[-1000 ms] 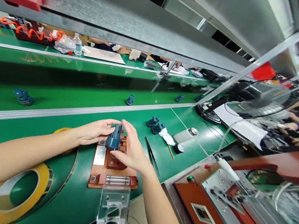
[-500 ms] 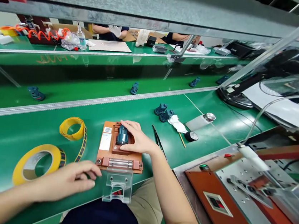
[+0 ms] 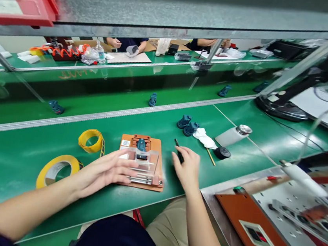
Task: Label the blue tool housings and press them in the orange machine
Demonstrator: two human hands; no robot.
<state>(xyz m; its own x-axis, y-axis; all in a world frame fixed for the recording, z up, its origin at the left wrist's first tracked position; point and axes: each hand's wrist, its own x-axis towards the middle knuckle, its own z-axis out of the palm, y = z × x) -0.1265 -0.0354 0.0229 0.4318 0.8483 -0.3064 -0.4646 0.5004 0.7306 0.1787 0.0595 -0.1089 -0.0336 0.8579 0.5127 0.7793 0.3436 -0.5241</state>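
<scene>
A reddish-brown fixture (image 3: pixel 161 148) lies on the green bench, with a dark teal plastic part (image 3: pixel 141 144) seated in it. The clear hinged cover (image 3: pixel 153 161) stands tilted over the fixture and partly in front of that part. My left hand (image 3: pixel 107 174) is open beside the cover, its fingers stretched across the cover's left side; the exact contact is unclear. Right of the fixture, my right hand (image 3: pixel 188 169) has its thumb and fingers closed round black tweezers (image 3: pixel 180 155) lying on the bench, which it partly hides.
Two yellow tape rolls (image 3: pixel 58 166) (image 3: pixel 90 140) lie to the left. Two teal parts (image 3: pixel 184 121) (image 3: pixel 191 129), a white cloth (image 3: pixel 205 138), a stick (image 3: pixel 211 157) and a pump bottle (image 3: pixel 230 136) lie right. A metal machine (image 3: pixel 289 216) borders the bench. Co-workers sit opposite.
The clear cover has swung up from the bench's front edge over the fixture, my left hand moving with it. My right hand has left the teal part and moved right to the tweezers.
</scene>
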